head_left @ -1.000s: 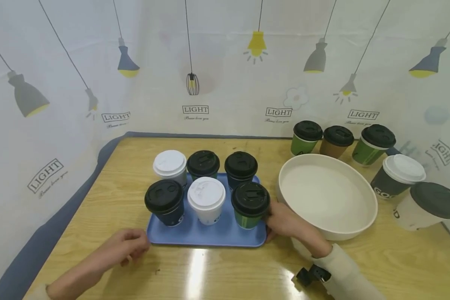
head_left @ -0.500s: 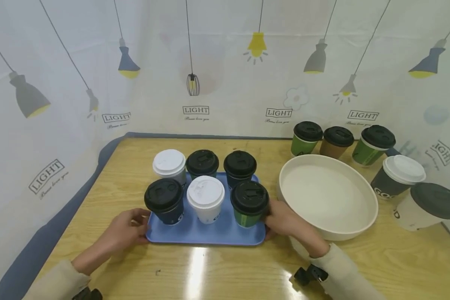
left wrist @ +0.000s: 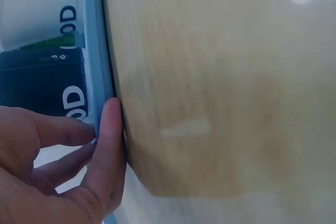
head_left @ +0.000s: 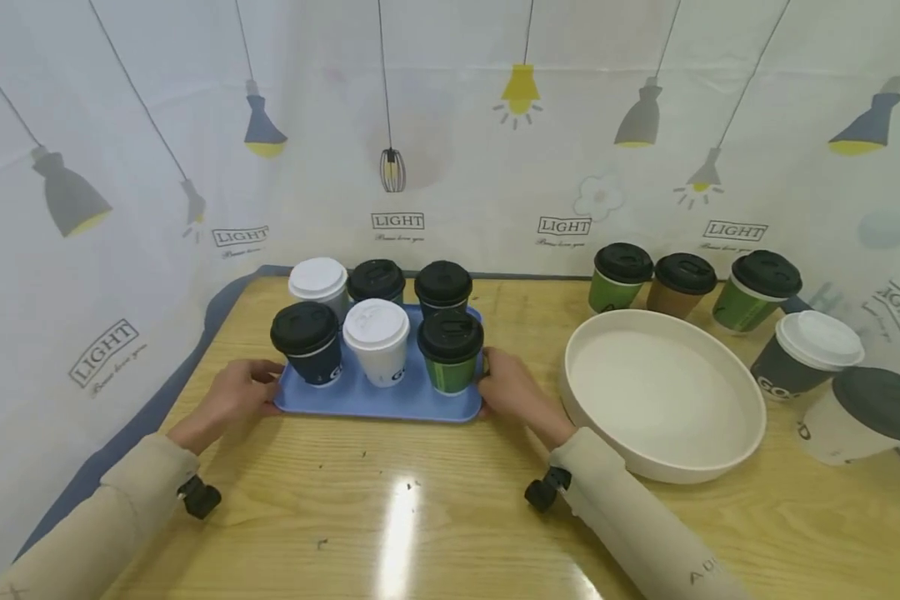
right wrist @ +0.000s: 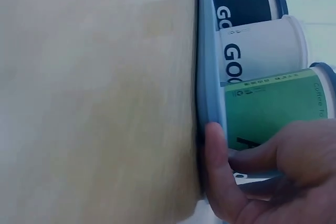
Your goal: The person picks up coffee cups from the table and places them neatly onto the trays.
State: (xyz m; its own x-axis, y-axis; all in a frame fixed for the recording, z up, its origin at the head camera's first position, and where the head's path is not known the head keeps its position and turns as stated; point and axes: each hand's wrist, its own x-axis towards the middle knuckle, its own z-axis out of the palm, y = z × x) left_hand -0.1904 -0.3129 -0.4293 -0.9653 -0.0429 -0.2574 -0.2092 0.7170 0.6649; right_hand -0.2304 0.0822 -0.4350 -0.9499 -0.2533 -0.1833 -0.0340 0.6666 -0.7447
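Observation:
A blue tray (head_left: 375,403) sits on the wooden table (head_left: 450,517) carrying several lidded paper cups: a navy cup (head_left: 305,342), a white cup (head_left: 377,340) and a green cup (head_left: 451,350) in front, more behind. My left hand (head_left: 238,394) grips the tray's left edge (left wrist: 101,77), thumb along the rim. My right hand (head_left: 512,392) grips the right edge (right wrist: 207,66) beside the green cup (right wrist: 273,103). The navy cup (left wrist: 42,85) stands just inside the left rim.
A large cream bowl (head_left: 663,392) sits right of the tray. Green and brown cups (head_left: 621,275) stand behind it; a dark cup with white lid (head_left: 806,354) and a white cup with dark lid (head_left: 858,414) are at far right. A patterned curtain closes off the back and sides.
My left hand reached the tray's left edge and took hold. Both hands then carried or slid the tray with its cups away from me and to the left.

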